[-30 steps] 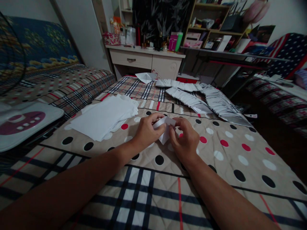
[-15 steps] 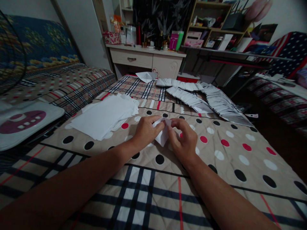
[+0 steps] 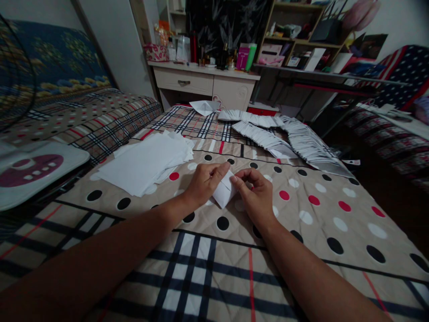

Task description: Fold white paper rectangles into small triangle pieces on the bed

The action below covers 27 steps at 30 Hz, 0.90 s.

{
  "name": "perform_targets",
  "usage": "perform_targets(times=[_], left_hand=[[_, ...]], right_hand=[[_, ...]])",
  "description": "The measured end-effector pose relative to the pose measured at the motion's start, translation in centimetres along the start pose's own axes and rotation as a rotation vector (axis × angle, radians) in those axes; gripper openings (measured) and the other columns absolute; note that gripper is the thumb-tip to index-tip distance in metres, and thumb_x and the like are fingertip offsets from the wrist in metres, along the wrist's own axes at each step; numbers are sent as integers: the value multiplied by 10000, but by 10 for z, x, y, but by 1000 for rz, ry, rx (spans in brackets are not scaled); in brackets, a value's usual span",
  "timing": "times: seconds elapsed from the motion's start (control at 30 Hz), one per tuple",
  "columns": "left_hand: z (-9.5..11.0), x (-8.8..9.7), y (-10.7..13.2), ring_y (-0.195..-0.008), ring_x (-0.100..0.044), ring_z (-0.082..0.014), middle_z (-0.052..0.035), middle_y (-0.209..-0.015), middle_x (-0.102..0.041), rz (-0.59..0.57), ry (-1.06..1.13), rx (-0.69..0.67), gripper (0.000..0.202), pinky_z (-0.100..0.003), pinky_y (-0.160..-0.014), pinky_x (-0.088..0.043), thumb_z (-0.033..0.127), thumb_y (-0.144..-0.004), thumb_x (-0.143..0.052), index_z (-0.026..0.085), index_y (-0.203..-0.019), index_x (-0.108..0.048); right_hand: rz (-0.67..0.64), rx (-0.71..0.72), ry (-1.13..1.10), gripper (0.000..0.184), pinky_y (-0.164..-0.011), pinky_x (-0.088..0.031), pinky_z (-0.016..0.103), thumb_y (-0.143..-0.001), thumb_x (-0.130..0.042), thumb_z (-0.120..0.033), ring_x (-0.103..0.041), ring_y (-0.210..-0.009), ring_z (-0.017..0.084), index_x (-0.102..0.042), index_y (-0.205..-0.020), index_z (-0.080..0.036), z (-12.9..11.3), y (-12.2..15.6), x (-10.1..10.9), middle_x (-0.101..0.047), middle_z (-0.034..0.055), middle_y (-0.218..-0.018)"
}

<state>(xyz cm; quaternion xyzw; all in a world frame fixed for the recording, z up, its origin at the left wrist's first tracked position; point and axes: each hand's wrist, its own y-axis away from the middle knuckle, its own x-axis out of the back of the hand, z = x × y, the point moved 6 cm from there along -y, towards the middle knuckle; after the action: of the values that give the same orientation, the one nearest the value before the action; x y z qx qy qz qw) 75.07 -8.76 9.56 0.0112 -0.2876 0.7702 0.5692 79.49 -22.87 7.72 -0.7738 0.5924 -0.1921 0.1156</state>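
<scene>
Folded white paper (image 3: 222,195) is held over the bedcover (image 3: 239,224) between the left hand (image 3: 203,181), gripping one side, and the right hand (image 3: 257,194), pinching the opposite edge, apparently to steady its creases. Loose sheets (image 3: 142,163) lie leftward, presumably for easy reach.

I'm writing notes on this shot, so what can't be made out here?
Head view:
Folded paper: parts hidden by the left hand and right hand.
Paper stack: lower sheets mostly covered by the top one.
White-and-purple object: cut off by the left edge.
Green tube: any lettering too small.
</scene>
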Motion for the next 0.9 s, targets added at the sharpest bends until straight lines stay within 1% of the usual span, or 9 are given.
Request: perform_targets(times=[0.13, 0.23, 0.3, 0.37, 0.47, 0.57, 0.67, 0.73, 0.9], left_hand=[[5, 4, -3, -614, -586, -122, 2, -640, -663, 44, -55, -69, 208, -231, -591, -421, 273, -838, -615, 160, -672, -667], [4, 11, -5, -644, -607, -128, -4, -681, -693, 113, -34, -64, 199, -235, -617, -444, 254, -852, -590, 170, -709, -700], [-3, 15, -7, -650, -599, -133, -7, -691, -687, 160, 48, -5, 209, -239, -609, -447, 299, -852, -593, 171, -733, -707], [-15, 16, -8, -641, -579, -134, -9, -689, -666, 187, 183, 93, 221, -243, -591, -441, 356, -835, -613, 167, -761, -702], [-32, 11, -11, -644, -563, -122, -6, -721, -649, 183, 489, 243, 222, -241, -607, -453, 388, -780, -674, 168, -803, -671], [-40, 2, -11, -690, -585, -110, 6, -778, -658, 190, 794, 369, 214, -236, -666, -483, 278, -688, -755, 179, -839, -640], [-42, -4, -9, -720, -602, -103, 19, -791, -663, 187, 963, 458, 274, -227, -694, -493, 120, -612, -757, 178, -838, -614], [-43, -7, -8, -739, -612, -102, 24, -803, -666, 160, 1013, 490, 301, -227, -712, -497, 62, -599, -730, 179, -844, -600], [-50, -10, -5, -726, -621, -115, 38, -753, -639, 128, 1072, 532, 307, -257, -725, -514, 36, -597, -720, 190, -796, -546]], right_hand=[[-8, 75, 42, 110, -681, -432, 280, -799, -710, -280, -549, -700, 143, -648, -754, -201, -9, 1, 2, -617, -17, -720], [-23, 156, 38, 143, -809, -447, 327, -852, -656, -338, -584, -831, 176, -675, -798, -207, -15, 0, 4, -637, 13, -816], [-22, 149, -30, 256, -873, -446, 355, -916, -554, -407, -593, -928, 197, -703, -843, -213, -12, -2, 6, -656, 39, -906], [-9, 35, -179, 355, -870, -466, 365, -946, -470, -478, -601, -981, 207, -717, -924, -224, -1, -4, 7, -673, 56, -998], [2, -195, -448, 397, -824, -509, 350, -899, -514, -561, -615, -1008, 209, -696, -1044, -240, 19, -6, 4, -673, 56, -1113], [-10, -304, -614, 425, -804, -539, 327, -822, -607, -596, -624, -1010, 204, -682, -1047, -243, 26, -7, -1, -675, 43, -1118], [-61, -379, -717, 447, -749, -564, 337, -785, -631, -631, -648, -900, 203, -669, -1003, -242, 26, -7, -5, -691, 45, -1026], [-93, -406, -752, 412, -742, -568, 347, -761, -687, -583, -649, -856, 201, -658, -988, -241, 24, -6, -6, -693, 44, -996], [-95, -396, -801, 412, -771, -546, 296, -639, -840, -304, -638, -852, 160, -665, -1009, -257, 19, -6, -3, -691, 4, -992]])
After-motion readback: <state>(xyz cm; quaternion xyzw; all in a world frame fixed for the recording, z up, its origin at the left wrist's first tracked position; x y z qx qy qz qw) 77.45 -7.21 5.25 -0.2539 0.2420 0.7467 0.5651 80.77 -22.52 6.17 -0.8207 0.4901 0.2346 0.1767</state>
